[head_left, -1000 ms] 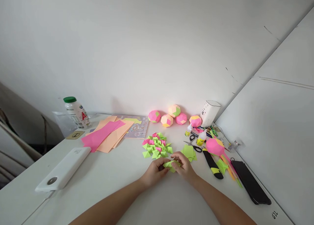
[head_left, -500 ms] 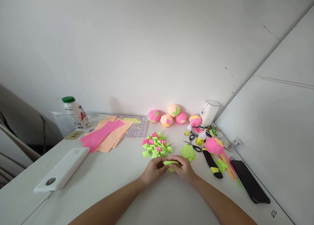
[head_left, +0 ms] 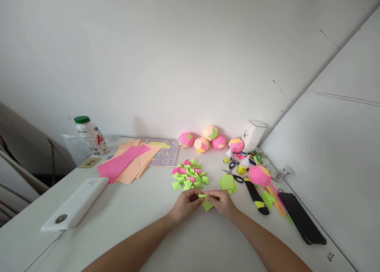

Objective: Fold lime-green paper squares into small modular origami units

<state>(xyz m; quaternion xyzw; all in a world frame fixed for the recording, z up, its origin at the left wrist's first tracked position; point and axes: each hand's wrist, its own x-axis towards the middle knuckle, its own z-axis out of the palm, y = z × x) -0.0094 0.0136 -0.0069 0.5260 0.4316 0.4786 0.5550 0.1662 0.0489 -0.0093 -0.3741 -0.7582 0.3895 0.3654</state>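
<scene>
"What is being held?"
"From the left: the left hand (head_left: 184, 207) is pinching one side of a lime-green paper piece (head_left: 207, 205), which is sitting between both hands, and the right hand (head_left: 223, 204) is pinching its other side, near lime-green paper squares (head_left: 228, 182)."
"How is it handling?"
"Probably light, thin and creasing easily; its edges are likely giving the safest hold"

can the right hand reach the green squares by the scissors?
Probably yes: the green squares lie just beyond the right hand, nothing visibly between, though that hand holds folded green paper.
</scene>
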